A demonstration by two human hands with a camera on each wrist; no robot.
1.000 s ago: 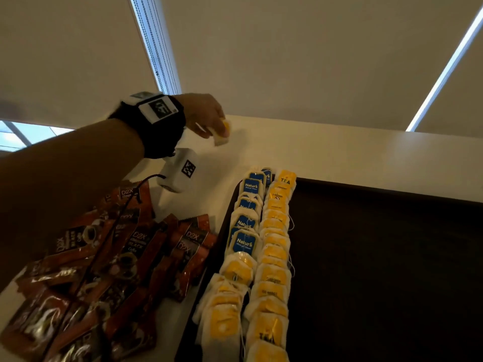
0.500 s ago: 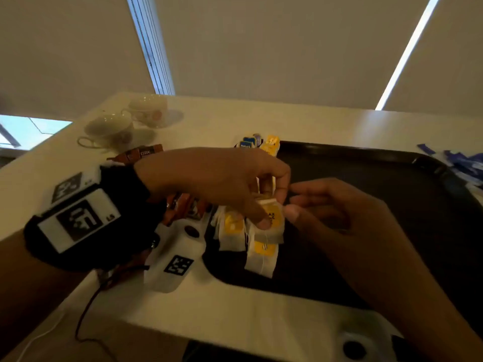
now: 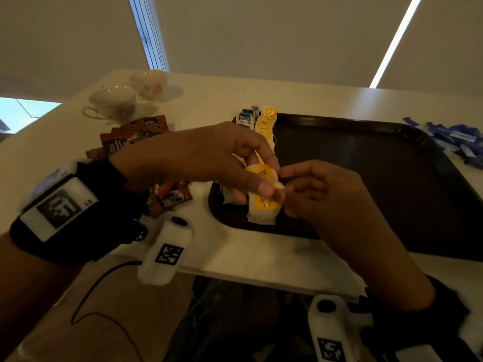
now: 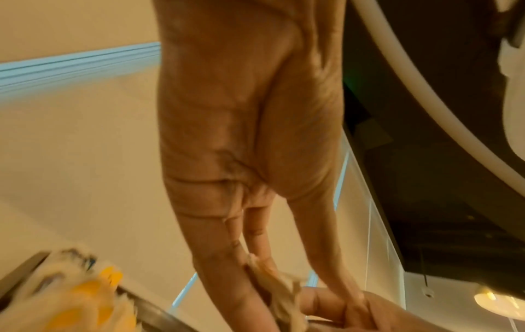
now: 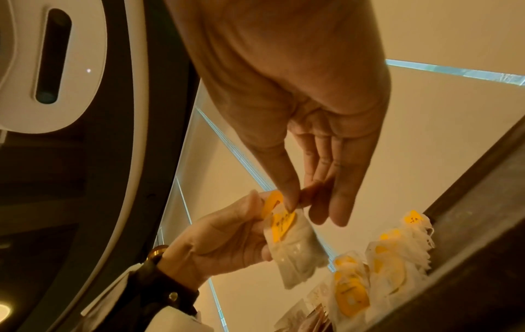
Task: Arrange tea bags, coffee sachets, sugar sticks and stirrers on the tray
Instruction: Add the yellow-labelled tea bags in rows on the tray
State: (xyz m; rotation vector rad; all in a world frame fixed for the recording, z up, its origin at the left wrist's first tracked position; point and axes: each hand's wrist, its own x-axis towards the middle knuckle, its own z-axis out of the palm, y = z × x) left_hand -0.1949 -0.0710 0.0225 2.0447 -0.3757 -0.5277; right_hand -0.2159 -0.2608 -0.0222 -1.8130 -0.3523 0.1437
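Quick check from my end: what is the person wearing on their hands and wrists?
Both hands are bare. The left hand has a black wrist strap carrying a white plate printed with a black square marker, plus a white camera pod with its own marker and a thin black cable. The right hand has a similar black strap and white pod.

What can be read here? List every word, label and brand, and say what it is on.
"D2X": on the coffee sachets.
"Natur": on the blue tea bag tag; the ending is unclear.
Yellow tag on the held tea bag: dark print, too blurred to read.
Blue sticks: nothing readable.
Wristband: a square code and small characters, too small to read.
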